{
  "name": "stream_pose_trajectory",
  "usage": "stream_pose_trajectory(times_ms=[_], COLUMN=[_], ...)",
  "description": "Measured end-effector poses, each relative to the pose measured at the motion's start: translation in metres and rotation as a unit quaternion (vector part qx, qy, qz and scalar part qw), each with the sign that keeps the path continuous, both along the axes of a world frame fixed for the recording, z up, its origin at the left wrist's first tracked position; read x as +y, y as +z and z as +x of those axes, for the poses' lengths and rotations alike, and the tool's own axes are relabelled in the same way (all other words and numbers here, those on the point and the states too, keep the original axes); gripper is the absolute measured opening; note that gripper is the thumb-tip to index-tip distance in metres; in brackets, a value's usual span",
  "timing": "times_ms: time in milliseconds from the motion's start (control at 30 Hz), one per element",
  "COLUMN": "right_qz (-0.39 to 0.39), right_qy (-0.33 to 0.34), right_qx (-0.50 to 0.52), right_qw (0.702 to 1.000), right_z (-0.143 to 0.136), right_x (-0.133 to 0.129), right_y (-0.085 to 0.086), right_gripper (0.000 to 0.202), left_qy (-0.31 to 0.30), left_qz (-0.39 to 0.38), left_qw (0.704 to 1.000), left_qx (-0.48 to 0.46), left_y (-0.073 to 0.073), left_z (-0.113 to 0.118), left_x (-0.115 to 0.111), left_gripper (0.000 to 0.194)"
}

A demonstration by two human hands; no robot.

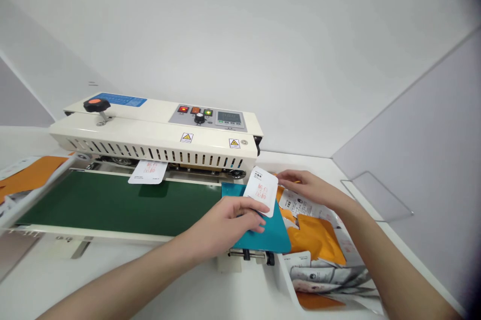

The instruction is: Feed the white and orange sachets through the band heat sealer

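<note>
A white pouch with black and red print is held tilted over the blue plate at the right end of a band sealing machine. My left hand grips the pouch's lower edge, index finger across its printed face. At the pouch's right edge, the bent fingers of my right hand pinch it; their tips are partly hidden. Another white pouch sits with its upper end under the machine's slotted cover, its lower part above the green conveyor belt.
On the right, a white bin holds several orange and white pouches. More pouches lie beyond the belt's left end. A black knob tops the machine. A wire stand is by the right wall.
</note>
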State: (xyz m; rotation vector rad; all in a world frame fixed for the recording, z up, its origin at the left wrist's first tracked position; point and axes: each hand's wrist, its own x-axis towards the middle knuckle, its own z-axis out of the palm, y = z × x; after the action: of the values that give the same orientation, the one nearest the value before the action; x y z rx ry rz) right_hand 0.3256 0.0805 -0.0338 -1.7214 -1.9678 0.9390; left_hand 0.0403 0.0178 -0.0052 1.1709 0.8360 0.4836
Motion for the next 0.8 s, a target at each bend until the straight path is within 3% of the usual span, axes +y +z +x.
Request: stream_pose_trajectory(times_ms=[267,433,667,800], right_qz=[-0.018,-0.048,-0.075,-0.075], right_qy=[0.089,0.124,0.112,0.067], right_qx=[-0.092,-0.105,-0.095,-0.040], right_qw=[0.992,0.986,0.986,0.994], right_z=[0.007,0.018,0.014,0.017], right_x=[-0.007,-0.011,-0.012,-0.006], right_y=[0.010,0.014,0.015,0.009], right_gripper=[0.031,0.041,0.044,0.031], left_qy=[-0.010,-0.001,0.001,-0.002], left_qz=[0.006,-0.002,0.000,0.006], left_qw=[1.000,1.000,1.000,1.000], left_qx=[0.008,-0.001,0.004,0.007], left_y=[0.000,0.000,-0.001,0.001], left_z=[-0.001,-0.001,0.000,-0.001], left_x=[0.001,0.002,0.000,0.000], left_gripper=[0.031,0.032,0.032,0.031])
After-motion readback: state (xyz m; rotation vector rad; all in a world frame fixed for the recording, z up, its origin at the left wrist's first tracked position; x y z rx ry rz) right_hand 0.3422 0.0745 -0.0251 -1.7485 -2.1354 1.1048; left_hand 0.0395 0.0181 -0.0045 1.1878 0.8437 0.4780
